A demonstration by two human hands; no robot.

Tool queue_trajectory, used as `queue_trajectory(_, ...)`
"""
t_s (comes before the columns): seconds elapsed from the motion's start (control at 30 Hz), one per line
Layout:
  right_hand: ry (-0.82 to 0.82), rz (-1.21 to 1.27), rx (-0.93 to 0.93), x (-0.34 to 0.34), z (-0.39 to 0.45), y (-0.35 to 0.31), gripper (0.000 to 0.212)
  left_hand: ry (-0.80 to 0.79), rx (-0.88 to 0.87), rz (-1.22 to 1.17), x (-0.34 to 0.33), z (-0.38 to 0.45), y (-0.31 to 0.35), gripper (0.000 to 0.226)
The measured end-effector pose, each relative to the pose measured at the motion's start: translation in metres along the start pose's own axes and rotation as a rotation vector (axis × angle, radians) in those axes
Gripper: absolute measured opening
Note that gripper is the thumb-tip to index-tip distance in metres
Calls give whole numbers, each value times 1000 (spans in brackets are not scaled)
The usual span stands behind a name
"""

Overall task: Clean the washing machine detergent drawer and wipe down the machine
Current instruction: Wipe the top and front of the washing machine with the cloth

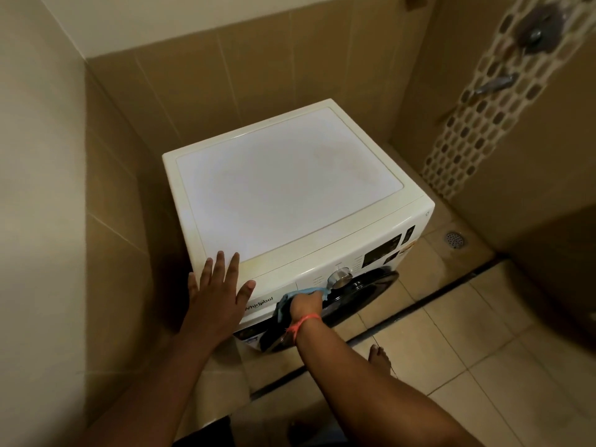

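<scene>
Two hands work on a white washing machine (290,188) standing in a tiled corner.

Its detergent drawer (271,285) sits closed at the front's upper left. The right hand (304,306), its grip pressed together around a blue cloth (306,291), holds it against the front panel beside the silver dial (338,277). The left hand (219,291) lies flat, fingers spread, on the machine's top front corner. A bare foot (380,354) stands on the tiled floor (467,350).

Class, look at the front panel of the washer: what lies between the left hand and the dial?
In the head view, between the left hand and the dial lie the brand logo and the right hand holding a blue cloth against the panel.
</scene>
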State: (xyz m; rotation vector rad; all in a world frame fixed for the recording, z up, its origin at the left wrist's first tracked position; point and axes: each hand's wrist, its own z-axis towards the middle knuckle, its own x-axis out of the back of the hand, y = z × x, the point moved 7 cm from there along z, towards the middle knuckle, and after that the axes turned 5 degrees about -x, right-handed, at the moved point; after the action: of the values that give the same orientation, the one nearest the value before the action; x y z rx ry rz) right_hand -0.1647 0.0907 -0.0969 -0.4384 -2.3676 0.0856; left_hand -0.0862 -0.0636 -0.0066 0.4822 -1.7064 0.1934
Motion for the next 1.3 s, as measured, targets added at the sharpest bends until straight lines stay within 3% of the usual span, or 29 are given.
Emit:
queue_trajectory(0.13,50,100,108,35,-24,-10,39,-7,13,-27,-1,4,9,78)
queue_trajectory(0.17,31,323,101,43,-29,-9,35,-14,15,-37,-1,5,13,76)
queue_trajectory(0.2,-27,707,7,45,-27,-5,35,-16,16,-49,0,6,18,76)
queue_trajectory(0.23,-18,920,-3,46,-24,2,40,-12,15,-56,1,7,24,77)
queue_trajectory(0.27,40,980,9,46,-19,7,49,-8,13,-57,2,8,29,77)
queue_trajectory(0.33,94,893,56,52,-16,10,59,-9,9,-67,2,13,39,77)
queue_trajectory(0.4,137,786,114,61,-11,10,52,-20,8,-85,1,17,49,76)
queue_trajectory(0.53,176,724,54,98,3,17,43,-15,-8,-69,4,28,68,71)
queue_trajectory(0.73,91,623,15,137,50,37,37,-12,5,-71,18,47,85,78)
queue_trajectory(0.87,-6,678,-34,152,84,54,42,-46,63,-50,16,61,92,78)
queue_trajectory(0.97,-98,758,-30,153,100,55,32,-64,94,-57,17,71,103,79)
queue_trajectory(1.13,-108,825,-22,139,111,63,11,-71,138,-78,20,98,131,80)
queue_trajectory(1.3,-117,961,-97,132,114,73,15,-70,137,-125,20,109,161,79)
